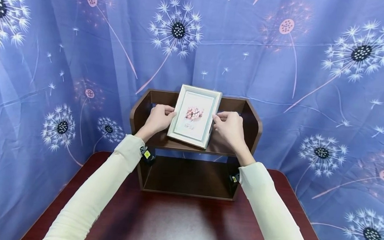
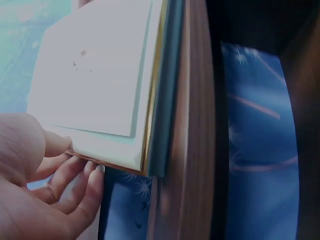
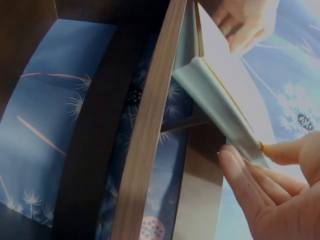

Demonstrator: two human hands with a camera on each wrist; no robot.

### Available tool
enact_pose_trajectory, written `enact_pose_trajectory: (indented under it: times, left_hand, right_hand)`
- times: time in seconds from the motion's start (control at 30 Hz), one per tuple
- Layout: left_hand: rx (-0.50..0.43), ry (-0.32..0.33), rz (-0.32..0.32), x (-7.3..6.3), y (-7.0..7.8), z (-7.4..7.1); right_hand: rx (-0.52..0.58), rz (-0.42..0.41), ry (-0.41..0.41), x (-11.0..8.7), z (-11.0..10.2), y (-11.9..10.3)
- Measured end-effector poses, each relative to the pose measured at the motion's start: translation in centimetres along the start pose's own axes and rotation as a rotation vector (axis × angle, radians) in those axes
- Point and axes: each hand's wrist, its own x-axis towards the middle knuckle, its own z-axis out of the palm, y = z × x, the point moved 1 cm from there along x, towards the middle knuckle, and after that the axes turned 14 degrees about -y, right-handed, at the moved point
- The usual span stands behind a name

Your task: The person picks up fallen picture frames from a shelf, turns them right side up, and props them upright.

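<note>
A pale picture frame [image 1: 194, 116] with a pink flower print stands tilted at the upper shelf of a dark brown two-tier shelf unit [image 1: 188, 175]. My left hand [image 1: 159, 119] pinches its left edge between thumb and fingers. On the opposite edge my right hand [image 1: 230, 126] pinches it likewise. In the left wrist view the left hand [image 2: 55, 185] has its thumb on the frame's [image 2: 95, 85] front and fingers behind the rim. In the right wrist view the right hand [image 3: 280, 185] grips the side of the frame [image 3: 215, 95], whose lower edge is close to the shelf board.
The shelf unit stands at the back of a dark red, glossy table [image 1: 172, 221]. Its raised side panels [image 1: 255, 127] flank both hands. Blue curtains [image 1: 228, 63] with dandelion prints hang behind and on both sides.
</note>
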Motion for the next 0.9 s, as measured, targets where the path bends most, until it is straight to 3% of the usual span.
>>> enact_pose_trajectory:
  times: [0.27,0.43,0.63,0.9]
  left_hand:
    - [-0.355,-0.062,-0.067,-1.5,-1.0,-0.5]
    - [-0.506,-0.073,-0.084,-2.1,-1.4,-0.6]
    - [-0.608,-0.072,-0.088,-2.6,-1.4,-0.5]
    - [-0.631,-0.048,-0.085,-2.6,-1.5,-0.4]
  right_hand:
    - [0.103,0.008,-0.097,1.5,0.3,0.2]
    - [0.164,0.012,-0.165,2.3,0.4,0.1]
    - [0.196,0.028,-0.204,3.0,0.4,0.3]
    - [0.191,0.006,-0.209,3.1,0.3,0.4]
